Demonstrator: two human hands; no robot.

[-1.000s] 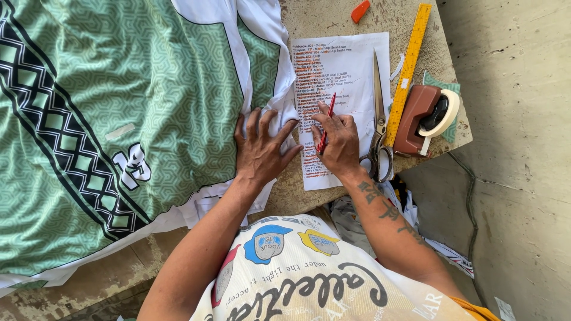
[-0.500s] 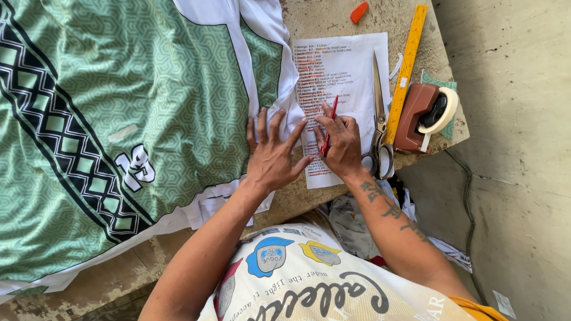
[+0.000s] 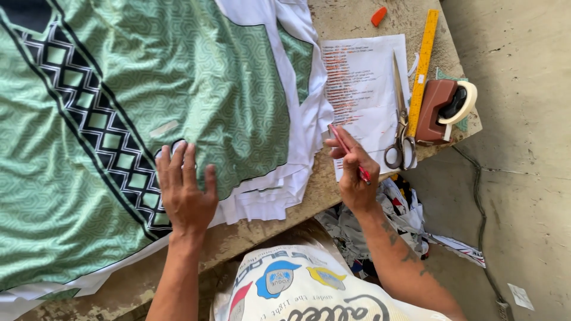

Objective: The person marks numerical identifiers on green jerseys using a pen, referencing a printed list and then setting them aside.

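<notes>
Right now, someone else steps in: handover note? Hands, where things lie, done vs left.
Left hand: flat, palm down on the green patterned fabric, which lies spread over white layers across the table.
Right hand: holds a red pen at the lower left edge of the printed list.
Beside the list: scissors, yellow ruler, brown tape dispenser; an orange piece at the far edge.
Done: many upper lines of the list carry red marks.
Left: lower part of the sheet shows none.
</notes>
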